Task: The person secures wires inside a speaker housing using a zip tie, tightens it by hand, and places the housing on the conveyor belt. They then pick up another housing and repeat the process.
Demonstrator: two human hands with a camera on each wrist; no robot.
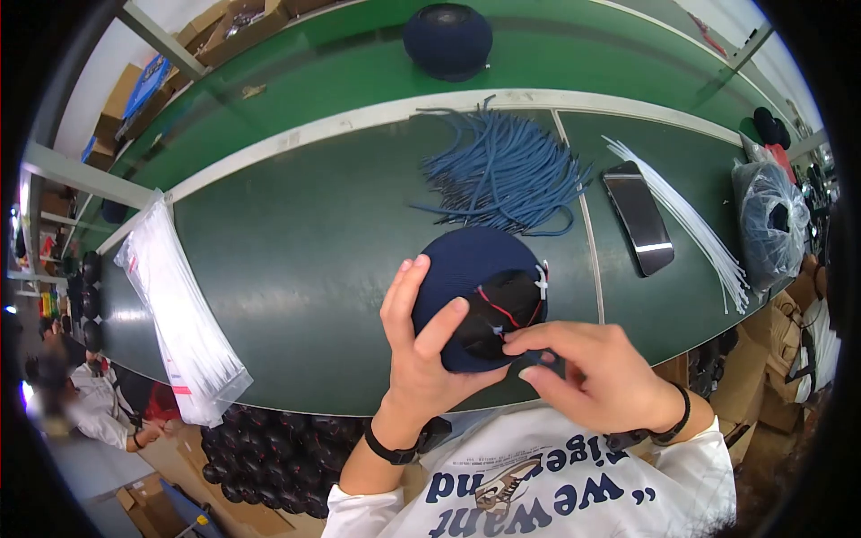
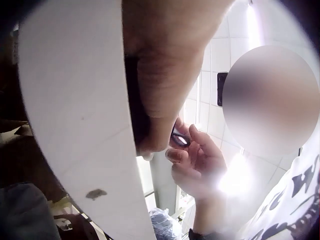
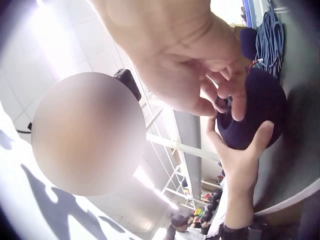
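Observation:
A round navy fabric-covered speaker-like body [image 1: 457,255] is tilted in the left hand [image 1: 432,363], whose spread fingers and thumb grip it around the side. Its black face [image 1: 480,309] is turned up toward the right hand and carries a red wire [image 1: 499,307] and a white connector [image 1: 542,282]. The right hand [image 1: 605,372] has its index fingertip at the lower edge of that face. A short dark blue cord [image 1: 545,360] loops among the right fingers, its end partly hidden. In the right wrist view, the right fingers [image 3: 239,102] bend close over the navy body [image 3: 265,110].
Behind the hands lies a pile of blue cords [image 1: 502,170]. To the right are a phone [image 1: 639,220], white cable ties [image 1: 691,229] and a plastic-wrapped bundle [image 1: 771,220]. A bag of white ties [image 1: 179,309] lies left. Another navy body [image 1: 447,40] sits on the back shelf.

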